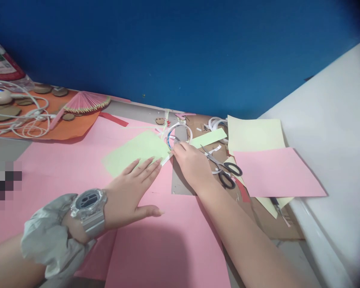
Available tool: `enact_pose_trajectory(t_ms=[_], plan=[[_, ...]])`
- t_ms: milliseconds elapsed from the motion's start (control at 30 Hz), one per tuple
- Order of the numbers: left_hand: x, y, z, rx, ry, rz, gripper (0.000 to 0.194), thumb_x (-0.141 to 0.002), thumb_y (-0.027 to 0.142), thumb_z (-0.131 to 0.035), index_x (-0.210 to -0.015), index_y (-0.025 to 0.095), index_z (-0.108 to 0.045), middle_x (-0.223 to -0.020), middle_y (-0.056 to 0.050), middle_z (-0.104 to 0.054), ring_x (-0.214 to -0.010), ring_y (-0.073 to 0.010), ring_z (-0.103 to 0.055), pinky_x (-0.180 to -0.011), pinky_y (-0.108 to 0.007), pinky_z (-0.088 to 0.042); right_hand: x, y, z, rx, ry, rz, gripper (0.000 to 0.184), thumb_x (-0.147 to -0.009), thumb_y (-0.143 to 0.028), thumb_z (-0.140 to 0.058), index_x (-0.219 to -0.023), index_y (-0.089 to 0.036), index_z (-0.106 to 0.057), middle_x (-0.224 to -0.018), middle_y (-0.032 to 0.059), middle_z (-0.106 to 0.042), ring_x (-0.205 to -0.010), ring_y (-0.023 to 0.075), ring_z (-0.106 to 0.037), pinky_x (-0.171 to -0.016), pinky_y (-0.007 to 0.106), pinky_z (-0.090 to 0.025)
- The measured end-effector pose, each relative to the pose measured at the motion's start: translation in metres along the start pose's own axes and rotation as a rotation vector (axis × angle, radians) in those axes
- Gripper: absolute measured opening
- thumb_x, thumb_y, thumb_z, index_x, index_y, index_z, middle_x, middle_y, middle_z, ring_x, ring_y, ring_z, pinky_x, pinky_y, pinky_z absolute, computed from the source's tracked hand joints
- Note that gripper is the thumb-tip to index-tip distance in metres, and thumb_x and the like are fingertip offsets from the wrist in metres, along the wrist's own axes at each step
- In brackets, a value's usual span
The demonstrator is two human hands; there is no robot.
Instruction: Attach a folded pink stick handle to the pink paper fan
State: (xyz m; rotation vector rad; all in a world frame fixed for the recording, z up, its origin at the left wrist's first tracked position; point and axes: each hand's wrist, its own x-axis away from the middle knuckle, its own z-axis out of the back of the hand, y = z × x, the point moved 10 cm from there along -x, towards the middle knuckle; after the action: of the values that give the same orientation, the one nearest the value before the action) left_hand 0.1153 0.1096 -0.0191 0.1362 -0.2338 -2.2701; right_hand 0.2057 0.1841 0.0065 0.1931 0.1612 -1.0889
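My left hand (135, 188) lies flat with fingers stretched out, pressing on a light green paper sheet (138, 152) that rests on a large pink sheet (78, 172). A grey watch (89, 206) and a grey scrunchie sit on that wrist. My right hand (190, 162) reaches to the green sheet's far right corner, its fingertips pinched at a white strip beside a roll of tape (177, 134). What the fingers grip is partly hidden.
Scissors (223, 168) lie just right of my right hand on brown cardboard. Yellow (255, 134) and pink (276, 172) papers overlap at the right, by a white surface. A folded pink fan (87, 102), white cable and wooden discs sit on orange paper at far left. A blue wall stands behind.
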Motion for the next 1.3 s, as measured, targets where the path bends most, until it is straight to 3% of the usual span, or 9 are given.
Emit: enact_pose_trajectory(t_ms=[400, 1300], plan=[[-0.0004, -0.0002, -0.0002, -0.003, -0.004, -0.001, 0.09, -0.078, 0.073, -0.028, -0.144, 0.013, -0.017, -0.151, -0.009, -0.013, -0.139, -0.0262, -0.013, -0.112, -0.04, -0.005, -0.0003, -0.0004, -0.0018, -0.007, -0.02, -0.001, 0.017, -0.092, -0.019, -0.041, -0.099, -0.02, -0.056, -0.09, 0.0038, -0.06, -0.074, 0.0171, -0.055, -0.052, 0.028, -0.027], [0.0001, 0.0004, 0.0017, 0.009, 0.029, -0.005, 0.09, -0.078, 0.073, -0.029, -0.144, 0.014, -0.016, -0.151, -0.01, -0.016, -0.138, -0.0275, -0.016, -0.112, -0.041, -0.007, -0.0021, -0.002, -0.0014, -0.008, -0.021, -0.001, 0.016, -0.092, -0.018, -0.039, -0.097, -0.02, -0.054, -0.088, 0.0037, -0.059, -0.072, 0.0168, -0.055, -0.054, 0.027, -0.028]])
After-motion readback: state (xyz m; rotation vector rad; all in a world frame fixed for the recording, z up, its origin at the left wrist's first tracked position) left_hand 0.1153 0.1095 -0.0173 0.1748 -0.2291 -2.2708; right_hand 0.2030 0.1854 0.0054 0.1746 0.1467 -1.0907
